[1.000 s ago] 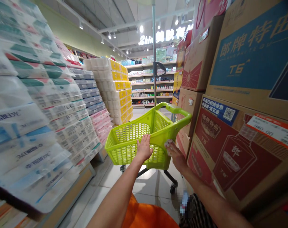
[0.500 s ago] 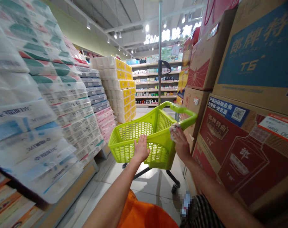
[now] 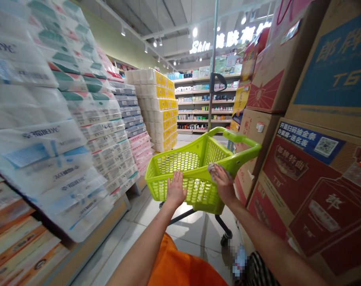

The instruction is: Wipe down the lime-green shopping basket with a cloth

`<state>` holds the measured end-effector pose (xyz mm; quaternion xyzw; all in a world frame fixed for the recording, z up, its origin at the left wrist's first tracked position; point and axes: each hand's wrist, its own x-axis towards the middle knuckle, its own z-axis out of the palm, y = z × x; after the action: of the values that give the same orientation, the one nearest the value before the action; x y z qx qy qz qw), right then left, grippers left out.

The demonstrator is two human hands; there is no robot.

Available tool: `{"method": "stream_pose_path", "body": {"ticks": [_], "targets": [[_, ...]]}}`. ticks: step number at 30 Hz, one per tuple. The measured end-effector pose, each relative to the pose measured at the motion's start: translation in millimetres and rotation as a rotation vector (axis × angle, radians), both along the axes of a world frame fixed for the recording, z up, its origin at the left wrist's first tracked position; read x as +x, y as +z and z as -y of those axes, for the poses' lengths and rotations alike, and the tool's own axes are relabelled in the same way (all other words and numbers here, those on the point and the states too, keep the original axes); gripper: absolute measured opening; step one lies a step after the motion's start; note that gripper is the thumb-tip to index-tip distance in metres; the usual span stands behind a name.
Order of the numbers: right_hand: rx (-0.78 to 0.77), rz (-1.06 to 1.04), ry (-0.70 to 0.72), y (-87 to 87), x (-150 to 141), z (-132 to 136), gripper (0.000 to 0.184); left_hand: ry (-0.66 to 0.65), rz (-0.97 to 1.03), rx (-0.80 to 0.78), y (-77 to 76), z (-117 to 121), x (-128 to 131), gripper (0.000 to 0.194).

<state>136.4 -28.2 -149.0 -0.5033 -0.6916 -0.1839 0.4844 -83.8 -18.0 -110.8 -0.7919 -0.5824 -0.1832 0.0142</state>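
Note:
A lime-green shopping cart (image 3: 212, 194) stands sideways in front of me, its push handle at the right. Against the near side of its perforated basket lies my left hand (image 3: 177, 188), fingers extended and nothing visible in it. My right hand (image 3: 223, 182) presses a crumpled whitish cloth (image 3: 212, 169) to the same side panel, just below the rim and left of the handle. The fingers partly cover the cloth. No goods show inside the visible part of the basket.
Stacked tissue packs (image 3: 64, 159) line the left, with yellow-and-white paper rolls (image 3: 156, 109) farther back. Large cartons (image 3: 311, 178) rise close on the right. Behind the cart stands a metal pole (image 3: 212, 111) with a black loop handle. Stocked shelves (image 3: 195, 101) fill the background.
My right hand has slid the cloth along the cart's side, away from the push handle. My left hand has shifted slightly toward the basket's left end. The view has swung a little left.

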Motion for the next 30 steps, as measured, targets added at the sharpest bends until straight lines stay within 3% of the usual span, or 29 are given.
{"method": "stream_pose_path", "body": {"ticks": [3,6,9,11,14,20,22,26,30], "targets": [[-0.095,0.046,0.139,-27.0,-8.7,3.9,0.048,-0.058,0.096,-0.013,-2.4,5.6,-5.8,0.065],[-0.160,-0.112,0.178,-48.4,-33.5,11.6,0.051,-0.058,0.445,-0.076,-12.8,20.8,1.0,0.058],[-0.179,-0.358,0.122,-39.1,-66.5,14.9,0.054,-0.069,1.008,-0.472,-27.7,38.2,18.3,0.049],[-0.194,-0.416,0.125,-28.7,-85.9,17.2,0.054,-0.106,1.356,-0.745,-35.9,44.8,27.5,0.038],[-0.213,-0.343,0.166,-26.0,-104.6,26.8,0.053,-0.042,1.660,-0.805,-42.2,43.8,26.6,0.021],[-0.268,0.097,0.390,-33.8,-116.1,37.9,0.056,0.098,1.692,-0.809,-36.3,32.8,-19.5,0.005],[-0.227,0.182,0.438,-24.1,-124.4,27.5,0.054,0.114,1.689,-0.809,-29.1,31.3,-39.9,0.005],[-0.146,0.252,0.507,11.0,-164.4,-1.5,0.048,0.134,1.720,-0.700,-10.4,27.1,-77.1,0.020],[-0.184,0.166,0.532,32.0,-210.9,-13.0,0.044,0.112,1.768,-0.557,2.5,24.3,-103.9,0.027]]}}
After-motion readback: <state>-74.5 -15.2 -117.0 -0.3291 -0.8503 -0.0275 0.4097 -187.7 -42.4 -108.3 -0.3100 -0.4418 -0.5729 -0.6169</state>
